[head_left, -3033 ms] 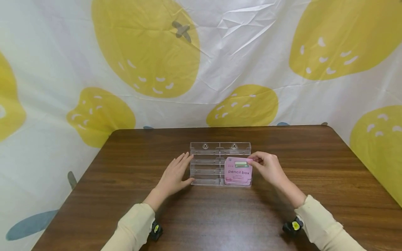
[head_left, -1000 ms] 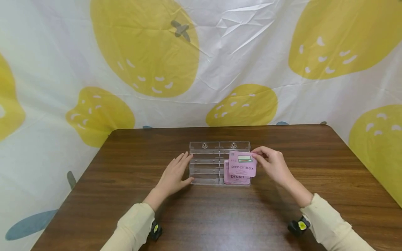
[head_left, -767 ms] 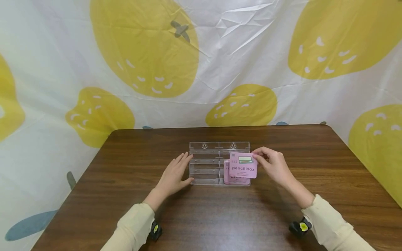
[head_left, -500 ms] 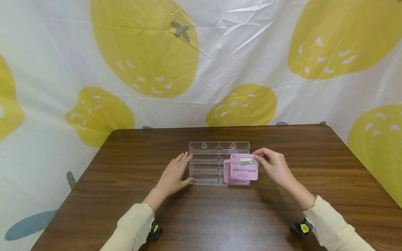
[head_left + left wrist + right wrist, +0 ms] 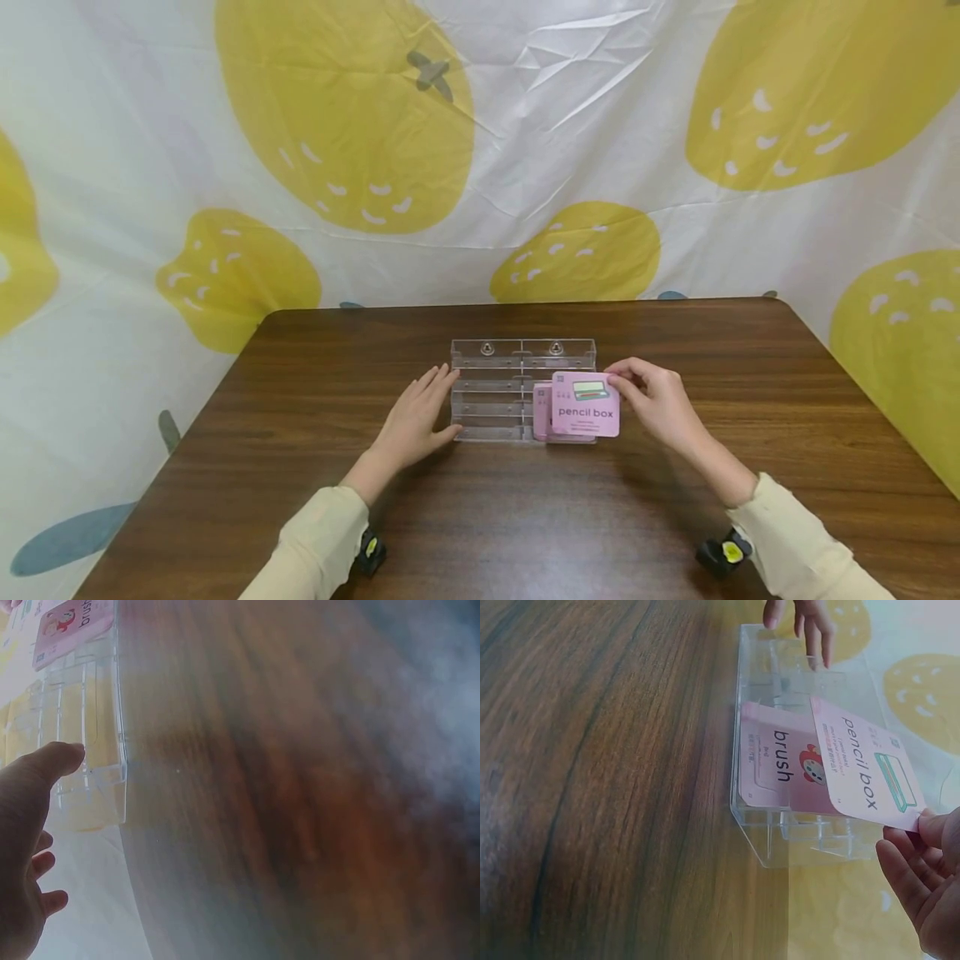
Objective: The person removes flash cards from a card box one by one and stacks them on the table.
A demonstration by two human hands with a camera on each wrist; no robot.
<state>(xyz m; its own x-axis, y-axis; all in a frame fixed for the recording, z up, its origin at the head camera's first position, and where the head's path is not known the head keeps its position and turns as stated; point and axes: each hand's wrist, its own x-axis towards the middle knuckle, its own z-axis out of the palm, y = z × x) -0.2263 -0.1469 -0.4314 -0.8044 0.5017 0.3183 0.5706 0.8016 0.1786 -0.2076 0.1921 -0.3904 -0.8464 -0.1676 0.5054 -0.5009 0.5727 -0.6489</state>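
Observation:
A clear plastic card rack (image 5: pixel 487 408) with two columns of tiered pockets stands mid-table. My right hand (image 5: pixel 654 398) pinches a pink "pencil box" card (image 5: pixel 586 406) by its upper right corner, thumb in front. That card is out of the pockets, in front of the rack's right column. Behind it a pink "brush" card (image 5: pixel 769 754) sits in the lowest right pocket, partly covered in the head view. My left hand (image 5: pixel 415 419) touches the rack's left side with fingers extended and thumb apart; its thumb shows over the rack's edge in the left wrist view.
The rack rests on a brown wood-grain table (image 5: pixel 480 517). Behind the table hangs a white cloth (image 5: pixel 420 275) printed with yellow lemons. Each wrist carries a small black camera (image 5: pixel 723 552) below the sleeve.
My right hand has lifted the pencil box card out of the lowest right pocket, uncovering the brush card, then drawn it slightly right and down. My left hand has stayed at the rack's side.

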